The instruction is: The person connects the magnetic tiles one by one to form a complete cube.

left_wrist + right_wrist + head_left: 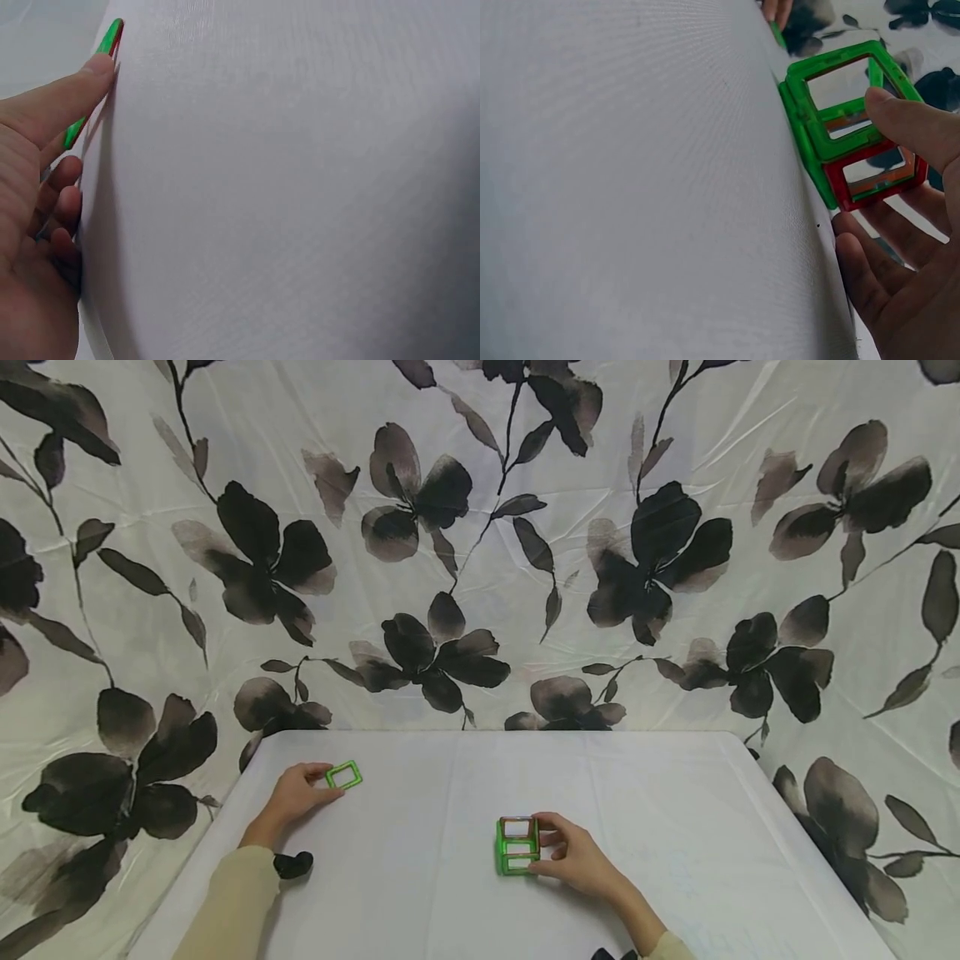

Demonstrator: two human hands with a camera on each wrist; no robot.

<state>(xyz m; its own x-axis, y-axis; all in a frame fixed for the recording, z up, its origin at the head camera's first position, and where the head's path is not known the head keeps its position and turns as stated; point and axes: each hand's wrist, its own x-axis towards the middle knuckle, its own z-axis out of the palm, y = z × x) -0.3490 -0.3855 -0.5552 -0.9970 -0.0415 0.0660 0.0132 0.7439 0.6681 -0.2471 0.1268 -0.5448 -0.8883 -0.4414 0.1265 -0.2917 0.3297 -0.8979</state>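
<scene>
On the left side of the white table, my left hand [294, 795] pinches a small green rectangular magnetic tile [358, 771] between thumb and fingers. The left wrist view has that tile [111, 39] edge-on, with a red line along one edge. Right of the table's middle, my right hand [576, 858] grips a box-like structure of magnetic tiles [517, 840] from its right side. In the right wrist view, this structure [855, 142] has green frames and a red frame around see-through windows. The right thumb lies over a green frame, other fingers behind and below.
The white tabletop [405, 877] stretches between and around both hands. Behind its far edge hangs a pale cloth [540, 585] with dark flowers. A black strap end [294, 865] sticks out beside the left sleeve.
</scene>
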